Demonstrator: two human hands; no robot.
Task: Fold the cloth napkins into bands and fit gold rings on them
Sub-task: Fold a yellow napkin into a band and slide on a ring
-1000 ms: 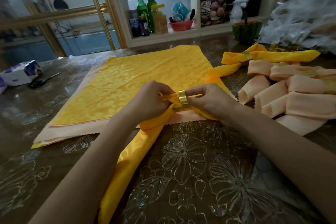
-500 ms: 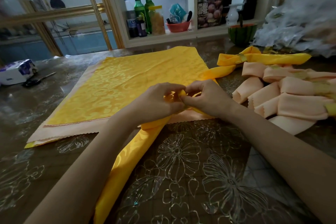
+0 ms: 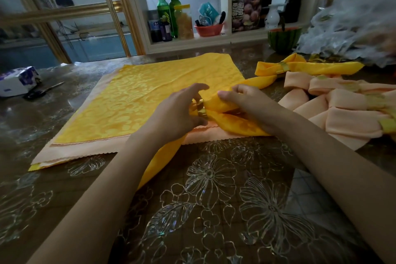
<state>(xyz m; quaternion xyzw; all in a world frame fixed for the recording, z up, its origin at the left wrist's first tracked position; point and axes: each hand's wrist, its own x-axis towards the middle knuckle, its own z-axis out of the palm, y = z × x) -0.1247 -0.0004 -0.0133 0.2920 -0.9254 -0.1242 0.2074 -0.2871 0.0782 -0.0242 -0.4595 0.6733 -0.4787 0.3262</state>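
A yellow napkin folded into a band (image 3: 232, 123) lies across the near edge of a stack of flat napkins (image 3: 137, 100), one end trailing toward me. A gold ring (image 3: 200, 109) sits round the band between my hands. My left hand (image 3: 182, 111) pinches the ring, with its index finger raised. My right hand (image 3: 246, 103) grips the doubled band just right of the ring. A finished yellow napkin with a ring (image 3: 304, 68) lies at the back right. Several ringed peach napkins (image 3: 347, 109) are piled at the right.
The table (image 3: 214, 199) has a clear cover with a flower pattern. Scissors (image 3: 42, 91) and a tissue pack (image 3: 18, 80) lie at the far left. A half watermelon (image 3: 284, 38) and crumpled plastic bags (image 3: 351, 28) stand at the back right. Bottles and jars fill the shelf behind.
The yellow band has been drawn further through the ring, and a doubled loop now shows on the right. My right hand moved right along the band; my left stays at the ring.
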